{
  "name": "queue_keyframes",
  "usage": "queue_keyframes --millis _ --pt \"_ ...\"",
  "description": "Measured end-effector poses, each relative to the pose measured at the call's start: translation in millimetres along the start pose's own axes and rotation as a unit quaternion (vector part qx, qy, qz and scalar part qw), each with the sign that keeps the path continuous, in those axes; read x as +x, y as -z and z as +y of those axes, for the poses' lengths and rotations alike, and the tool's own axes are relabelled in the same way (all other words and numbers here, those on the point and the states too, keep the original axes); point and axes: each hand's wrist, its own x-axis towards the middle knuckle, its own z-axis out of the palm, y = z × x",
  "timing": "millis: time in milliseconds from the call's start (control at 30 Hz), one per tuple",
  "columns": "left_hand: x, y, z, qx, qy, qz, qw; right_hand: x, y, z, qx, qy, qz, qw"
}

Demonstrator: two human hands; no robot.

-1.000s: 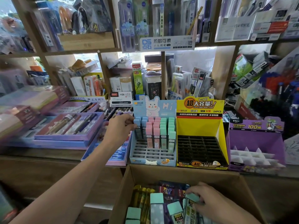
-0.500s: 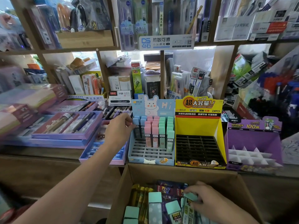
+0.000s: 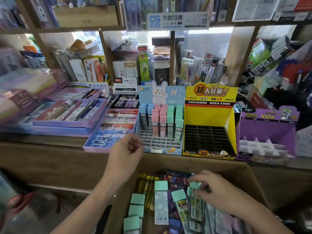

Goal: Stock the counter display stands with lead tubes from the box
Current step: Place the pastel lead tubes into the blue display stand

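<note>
Two bare hands work over the open brown cardboard box [image 3: 249, 176] nearest me: the right hand [image 3: 217, 191] pinches together on a mint-capped lead tube [image 3: 194, 187] among the loose tubes inside, while the left hand [image 3: 126, 152], loosely curled and empty, has drawn back from the stand toward the box. Beyond them on the wooden counter [image 3: 50, 149], the blue rabbit-printed display stand [image 3: 162, 146] holds blue, pink and mint tubes in its rear rows with front slots open, so the left hand's delivery looks finished and another seems due. Farther right, the yellow display stand [image 3: 209, 115] and purple display stand [image 3: 266, 132] sit unfilled.
</note>
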Motion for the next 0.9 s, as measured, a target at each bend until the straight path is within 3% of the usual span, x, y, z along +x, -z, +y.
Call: queue_keyframes --millis 200,400,633,900 --pt "-59.1 -9.8 0.2 0.031 0.055 -0.114 0.991 -25.4 -4.1 -13.5 0.0 0.016 -0.016 1.0" --pt "-97.1 -20.8 -6.7 0.123 0.085 -0.274 0.95 -53.5 -24.9 -19.1 0.016 0.0 -0.043 0.999" --pt "-123.4 -26.7 -6.9 0.15 0.171 -0.414 0.882 -84.7 -36.9 -15.6 0.011 -0.094 -0.076 0.993" --pt "-133.4 -32.5 -5.9 0.189 0.159 -0.497 0.832 -114.0 -42.8 -2.1 0.003 -0.19 -0.056 0.98"
